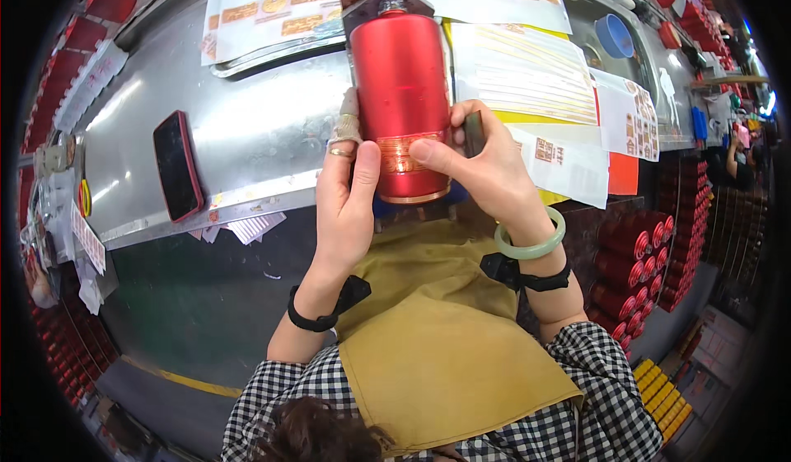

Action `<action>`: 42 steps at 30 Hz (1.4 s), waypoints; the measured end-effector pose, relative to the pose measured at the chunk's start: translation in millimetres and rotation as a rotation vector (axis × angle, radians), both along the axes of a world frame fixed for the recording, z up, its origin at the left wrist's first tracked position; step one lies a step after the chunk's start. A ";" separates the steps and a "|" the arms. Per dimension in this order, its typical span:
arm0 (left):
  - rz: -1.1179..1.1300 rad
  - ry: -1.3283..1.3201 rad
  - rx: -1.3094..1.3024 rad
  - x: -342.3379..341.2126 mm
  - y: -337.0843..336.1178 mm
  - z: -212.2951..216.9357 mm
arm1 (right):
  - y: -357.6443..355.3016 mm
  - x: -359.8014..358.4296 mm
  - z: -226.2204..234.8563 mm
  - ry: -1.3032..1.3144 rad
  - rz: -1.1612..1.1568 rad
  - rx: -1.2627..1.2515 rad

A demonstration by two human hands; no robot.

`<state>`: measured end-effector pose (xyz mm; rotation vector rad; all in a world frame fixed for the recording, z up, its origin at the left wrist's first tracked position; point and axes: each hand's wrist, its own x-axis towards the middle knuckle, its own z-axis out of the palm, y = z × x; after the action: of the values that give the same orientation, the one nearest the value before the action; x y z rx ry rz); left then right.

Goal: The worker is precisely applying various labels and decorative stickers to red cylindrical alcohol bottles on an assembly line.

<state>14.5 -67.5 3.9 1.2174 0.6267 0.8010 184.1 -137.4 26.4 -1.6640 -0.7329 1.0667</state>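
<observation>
A glossy red metal bottle (401, 75) lies between my two hands at the table's front edge, its capped neck pointing away from me. Around its near part runs a gold embossed label (399, 154). My left hand (344, 206) grips the bottle's left side, thumb along it; pale wraps cover a fingertip and there is a ring. From the right, my right hand (494, 173) holds the bottle with its thumb pressed on the label. A small dark flat piece (474, 135) sticks up between its fingers; its kind is unclear. The bottle's underside is hidden.
Sheets of gold labels (288, 9) lie on a tray at the far left. Striped backing sheets (527, 70) lie at right, with a blue cup (615, 36) beyond. A phone (177, 165) rests on the metal table (247, 132). Red cylinders (630, 264) are stacked at lower right.
</observation>
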 end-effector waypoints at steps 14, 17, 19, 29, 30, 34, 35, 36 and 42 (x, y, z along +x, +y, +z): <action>-0.034 0.160 -0.058 -4.4 -2.1 -0.3 | 0.5 7.9 5.4 0.233 0.001 0.051; 0.023 0.095 -0.057 1.3 -2.9 4.8 | -1.2 13.0 10.9 0.353 0.006 0.050; 0.018 0.112 -0.050 2.0 -2.6 3.0 | 3.9 6.4 -0.3 0.236 -0.009 0.088; 0.039 0.177 -0.066 0.2 -4.8 0.4 | -3.5 9.3 -4.4 0.172 0.014 0.066; 0.028 0.180 -0.080 -0.6 -4.2 -0.8 | -5.7 9.3 -3.8 0.088 0.051 0.065; 0.020 0.171 -0.099 -1.5 -4.5 3.0 | -6.2 16.1 -1.5 0.187 0.063 0.068; 0.017 0.173 -0.096 0.6 -5.6 1.2 | -6.5 15.1 0.3 0.234 0.042 0.094; 0.101 0.180 0.019 3.9 -7.8 -3.1 | -6.8 15.9 -0.1 0.235 0.039 0.098; 0.170 0.309 0.757 -2.6 -19.2 -3.5 | -12.0 16.4 -13.1 0.350 0.009 0.186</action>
<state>11.9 -86.7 0.4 2.0251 0.7076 1.0486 200.5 -149.4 13.2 -1.2744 -0.5893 1.2179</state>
